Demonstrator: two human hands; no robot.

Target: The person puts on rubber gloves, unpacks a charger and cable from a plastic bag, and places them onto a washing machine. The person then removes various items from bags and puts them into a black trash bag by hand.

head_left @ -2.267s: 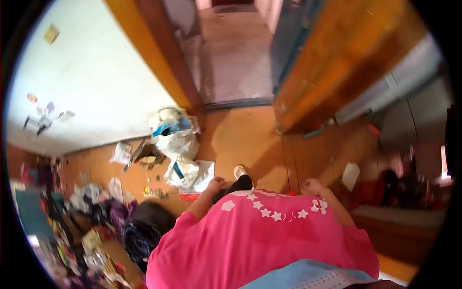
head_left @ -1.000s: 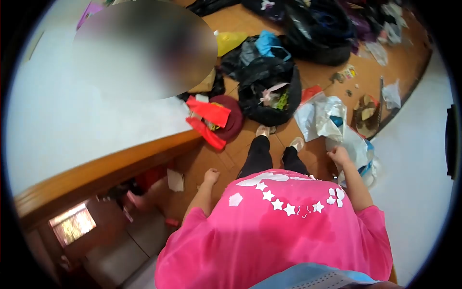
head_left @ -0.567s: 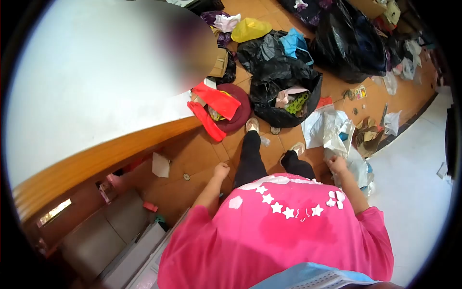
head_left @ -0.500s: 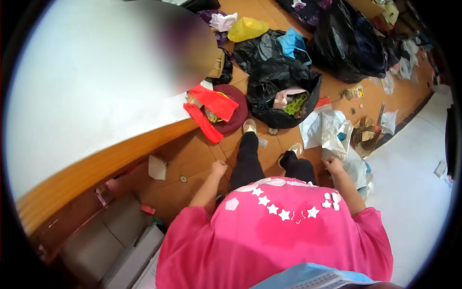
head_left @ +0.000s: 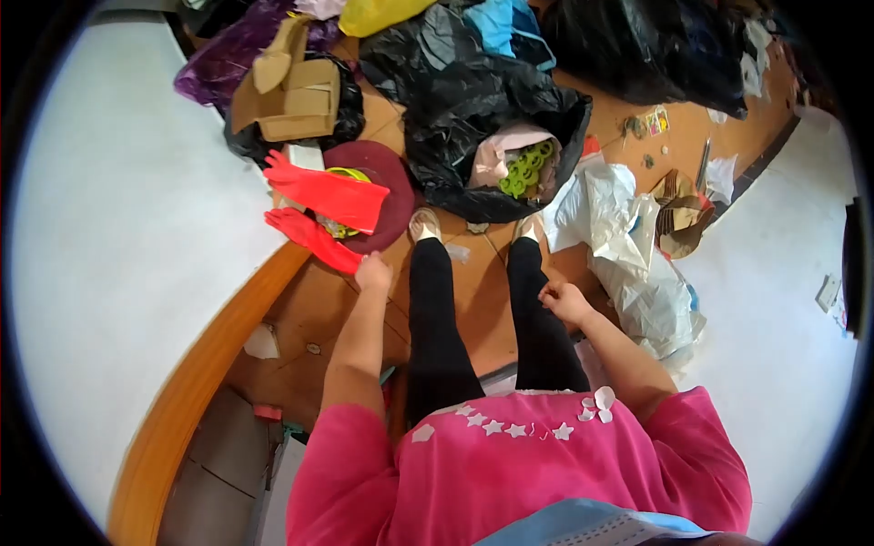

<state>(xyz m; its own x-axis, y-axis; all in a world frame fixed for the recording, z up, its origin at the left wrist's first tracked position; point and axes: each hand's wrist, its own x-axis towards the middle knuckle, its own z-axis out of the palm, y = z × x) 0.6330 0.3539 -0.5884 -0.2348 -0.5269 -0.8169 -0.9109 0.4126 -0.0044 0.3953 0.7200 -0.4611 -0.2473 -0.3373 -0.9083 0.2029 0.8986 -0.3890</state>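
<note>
Closest to you is your pink short-sleeved shirt with white star shapes [head_left: 519, 464], and past it your two legs in black trousers [head_left: 437, 318], feet just short of the open black plastic bag [head_left: 455, 114], which lies straight ahead on the orange-brown tiled floor [head_left: 478, 264]. Your right hand [head_left: 566, 303], nearer to you than the black bag and toward its right, has its fingers loosely curled; nothing shows in it, though you cannot see into the palm. Your left hand [head_left: 373, 272], toward the black bag's near left, is partly curled at the cuff end of the lower red rubber glove [head_left: 314, 241]; I cannot tell whether it grips the cuff or merely overlaps it. The upper red rubber glove [head_left: 328, 194] lies across a round maroon object [head_left: 398, 173] just left of the black bag. To the bag's near right sits a crumpled white plastic bag [head_left: 628, 218]. Within the black bag's mouth are a pale pink piece [head_left: 496, 155] and a bright green piece with holes [head_left: 526, 171]. Beyond the maroon object, left of the black bag, stands an open brown cardboard box [head_left: 309, 96]; a bulky, shiny black plastic bundle [head_left: 646, 45] lies to the black bag's far right.
</note>
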